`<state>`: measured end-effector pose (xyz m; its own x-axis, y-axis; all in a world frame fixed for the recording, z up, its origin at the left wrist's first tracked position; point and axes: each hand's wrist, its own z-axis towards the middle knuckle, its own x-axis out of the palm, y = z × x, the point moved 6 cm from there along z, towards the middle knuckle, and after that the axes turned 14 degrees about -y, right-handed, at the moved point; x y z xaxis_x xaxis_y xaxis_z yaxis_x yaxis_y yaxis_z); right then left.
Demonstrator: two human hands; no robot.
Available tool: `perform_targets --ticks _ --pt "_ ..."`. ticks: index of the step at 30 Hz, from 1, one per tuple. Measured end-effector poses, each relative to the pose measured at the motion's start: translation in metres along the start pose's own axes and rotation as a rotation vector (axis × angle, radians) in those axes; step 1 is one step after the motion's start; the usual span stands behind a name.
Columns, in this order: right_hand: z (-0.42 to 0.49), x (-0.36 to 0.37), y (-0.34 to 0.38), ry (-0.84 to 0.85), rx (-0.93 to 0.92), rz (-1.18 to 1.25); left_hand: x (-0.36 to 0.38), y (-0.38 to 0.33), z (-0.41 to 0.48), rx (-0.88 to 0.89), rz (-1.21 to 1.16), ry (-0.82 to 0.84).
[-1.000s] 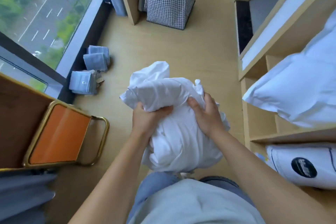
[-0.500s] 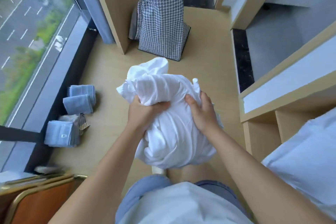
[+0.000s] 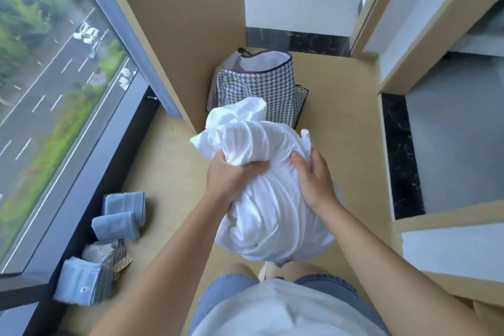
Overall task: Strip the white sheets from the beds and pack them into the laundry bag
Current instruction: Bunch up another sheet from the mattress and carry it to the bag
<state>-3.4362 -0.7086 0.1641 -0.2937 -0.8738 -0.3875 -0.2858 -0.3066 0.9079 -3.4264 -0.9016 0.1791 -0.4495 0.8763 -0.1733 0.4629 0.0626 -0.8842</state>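
Near laundry bag [image 3: 256,87]: left hand [image 3: 231,179], right hand [image 3: 313,181] grip bunched sheet [image 3: 272,215].

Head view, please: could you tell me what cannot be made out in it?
All in the head view:
- Bag: lower front hidden behind the sheet; contents unseen.
- Left hand: fingers partly buried in sheet folds.
- Nearest towel: label too small to read.

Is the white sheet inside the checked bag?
No, the left hand and right hand hold the white sheet in the air, short of the laundry bag standing on the floor.
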Motion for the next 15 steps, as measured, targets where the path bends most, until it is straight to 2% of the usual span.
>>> perform_targets --ticks 8,15 --pt "0.168 0.055 0.072 0.073 -0.056 0.014 0.075 -0.091 0.131 0.002 -0.025 -0.018" --pt "0.293 0.138 0.129 0.112 -0.059 0.044 0.108 -0.161 0.271 0.021 0.033 -0.069"
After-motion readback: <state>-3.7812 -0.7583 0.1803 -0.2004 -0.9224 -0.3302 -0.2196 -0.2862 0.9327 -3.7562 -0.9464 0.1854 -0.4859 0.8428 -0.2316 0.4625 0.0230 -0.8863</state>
